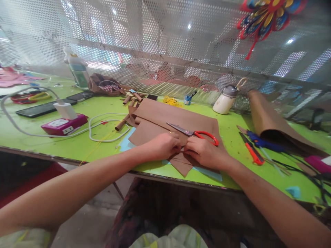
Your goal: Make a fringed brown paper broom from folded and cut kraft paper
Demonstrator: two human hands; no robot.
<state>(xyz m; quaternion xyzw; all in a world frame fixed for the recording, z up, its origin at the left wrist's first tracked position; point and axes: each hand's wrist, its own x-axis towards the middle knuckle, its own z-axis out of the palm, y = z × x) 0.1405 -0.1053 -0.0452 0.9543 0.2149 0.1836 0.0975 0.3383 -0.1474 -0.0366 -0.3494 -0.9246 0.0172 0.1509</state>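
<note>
Both my hands rest on brown paper sheets (160, 120) spread over the green table (85, 144). My left hand (162, 145) is curled, fingers pinching a small piece of brown paper (182, 162) near the front edge. My right hand (204, 152) meets it from the right, fingers closed on the same piece. Scissors with red handles (196, 132) lie on the brown paper just behind my hands, touching neither.
Rolled brown paper tubes (130, 100), a pink power bank (63, 124) with white charger and cable, a phone (41, 109), a white bottle (226, 100), a brown paper roll (269, 120) and an orange utility knife (252, 151) lie around. A perforated metal screen (155, 44) backs the table.
</note>
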